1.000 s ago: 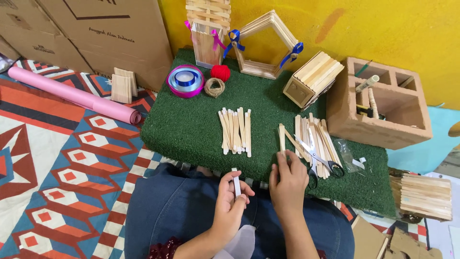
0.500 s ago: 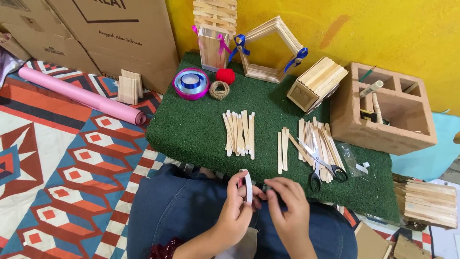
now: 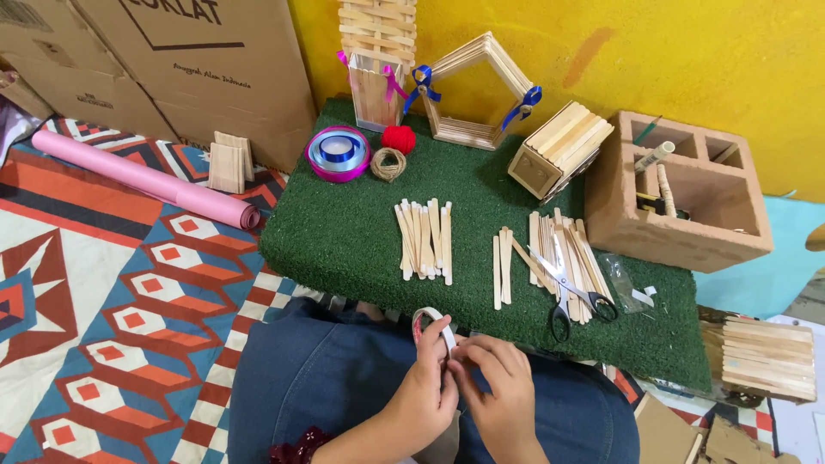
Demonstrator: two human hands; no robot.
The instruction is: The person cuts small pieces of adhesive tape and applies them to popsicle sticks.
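My left hand (image 3: 428, 385) holds a small white tape roll (image 3: 432, 326) upright over my lap, at the near edge of the green turf mat (image 3: 344, 232). My right hand (image 3: 498, 391) meets it, its fingertips pinching at the roll's edge. On the mat just beyond lie a row of wooden craft sticks (image 3: 424, 238), a few loose sticks (image 3: 501, 265), and a bigger pile of sticks (image 3: 563, 258) with black-handled scissors (image 3: 571, 296) on top.
At the mat's back stand a pentagon stick frame (image 3: 474, 90) with blue ribbons, a stick box (image 3: 559, 150), ribbon rolls (image 3: 339, 153), red yarn (image 3: 398, 138) and twine (image 3: 388, 163). A brown compartment block (image 3: 687, 193), pink paper roll (image 3: 146, 178), cardboard boxes (image 3: 172, 60) and stick panels (image 3: 767, 357) surround it.
My right hand came back from the stick pile on the mat and joined my left hand at the tape roll. The roll now stands higher between both hands.
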